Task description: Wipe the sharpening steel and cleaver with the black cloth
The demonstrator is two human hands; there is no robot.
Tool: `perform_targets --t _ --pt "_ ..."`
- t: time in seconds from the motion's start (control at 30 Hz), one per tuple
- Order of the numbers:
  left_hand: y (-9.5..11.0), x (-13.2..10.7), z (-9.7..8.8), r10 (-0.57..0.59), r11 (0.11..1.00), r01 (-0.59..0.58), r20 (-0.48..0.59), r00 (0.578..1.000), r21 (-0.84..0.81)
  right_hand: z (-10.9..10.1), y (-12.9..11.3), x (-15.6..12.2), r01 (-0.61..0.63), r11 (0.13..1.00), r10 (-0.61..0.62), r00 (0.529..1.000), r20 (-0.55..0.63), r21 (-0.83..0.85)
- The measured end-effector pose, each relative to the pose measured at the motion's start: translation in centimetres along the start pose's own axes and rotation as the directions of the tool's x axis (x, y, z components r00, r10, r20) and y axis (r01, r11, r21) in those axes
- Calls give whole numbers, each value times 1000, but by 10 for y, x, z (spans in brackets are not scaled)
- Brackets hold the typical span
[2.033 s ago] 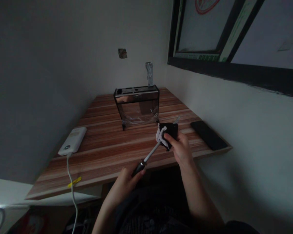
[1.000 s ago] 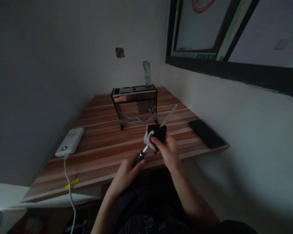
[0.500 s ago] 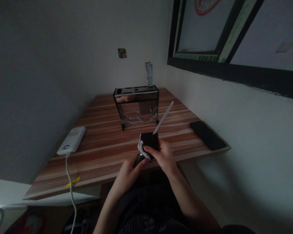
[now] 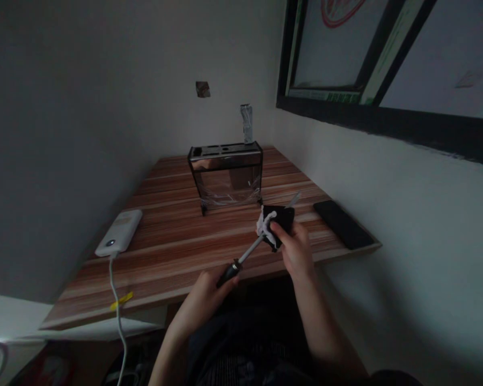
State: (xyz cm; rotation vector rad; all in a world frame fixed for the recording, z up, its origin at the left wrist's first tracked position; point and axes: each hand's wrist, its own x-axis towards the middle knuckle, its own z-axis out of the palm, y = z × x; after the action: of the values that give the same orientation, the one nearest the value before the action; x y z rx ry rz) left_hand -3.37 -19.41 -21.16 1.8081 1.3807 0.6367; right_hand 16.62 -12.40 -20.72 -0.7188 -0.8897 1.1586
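Note:
My left hand is closed round the black handle of a sharpening steel, a long thin grey rod pointing up and to the right. Folded about the rod's far part is a black cloth with a white, crumpled side. My right hand pinches this cloth, thumb on top, round the rod. The rod's tip shows beyond the cloth; the stretch between cloth and handle is bare. Behind the hands stands a knife block with a black frame, slots on top and a shiny front.
A white power bank with a white cable lies left on the wood-grain table. A black phone rests near the right edge. Walls close in the left, back and right sides. Yellow tape sticks to the front edge.
My right hand and the cloth have slid up the rod, away from the handle toward the tip. The rod has tilted further right. My left hand keeps its hold on the handle.

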Motion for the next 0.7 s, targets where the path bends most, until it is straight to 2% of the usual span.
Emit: perform_targets --t 0.3,0.43,0.57,0.7 --pt "-13 -7 -8 57 997 -60 57 997 53 -16 -18 12 111 987 -94 984 -149 113" --pt "-14 -8 -14 53 996 -58 64 997 72 -20 -17 14 120 986 -103 984 -147 116" --pt "-13 -7 -14 53 995 -55 35 998 79 -15 -16 12 95 989 -78 986 -149 113" --pt "-9 -4 -9 51 996 -53 20 998 67 -7 -13 6 17 998 -13 998 -62 67"
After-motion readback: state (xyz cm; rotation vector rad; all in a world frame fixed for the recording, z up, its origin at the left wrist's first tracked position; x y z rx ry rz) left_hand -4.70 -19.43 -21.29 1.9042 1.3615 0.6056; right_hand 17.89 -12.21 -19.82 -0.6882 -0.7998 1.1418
